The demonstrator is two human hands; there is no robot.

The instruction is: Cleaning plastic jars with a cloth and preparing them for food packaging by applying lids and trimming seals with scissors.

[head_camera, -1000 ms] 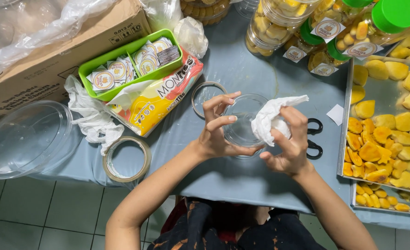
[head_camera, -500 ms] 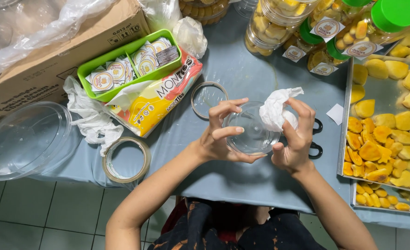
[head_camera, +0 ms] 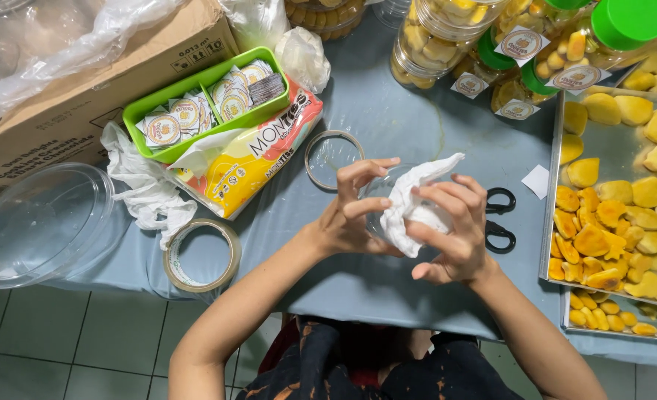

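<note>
The white cloth [head_camera: 410, 211] is now pushing deeper over the clear round container [head_camera: 379, 198], covering more of it. The left hand [head_camera: 354, 211] is gripping the container while the right hand [head_camera: 454, 233] is clutching the cloth, stretching from near-left to far-right between them.

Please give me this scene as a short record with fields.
left hand: holds a clear jar
right hand: presses a white tissue against the jar
behind hands: scissors, clear lid
left side: tape roll, green tray of round labels, cardboard box
right side: metal tray of yellow cookies
top: filled jars with green lids
</note>
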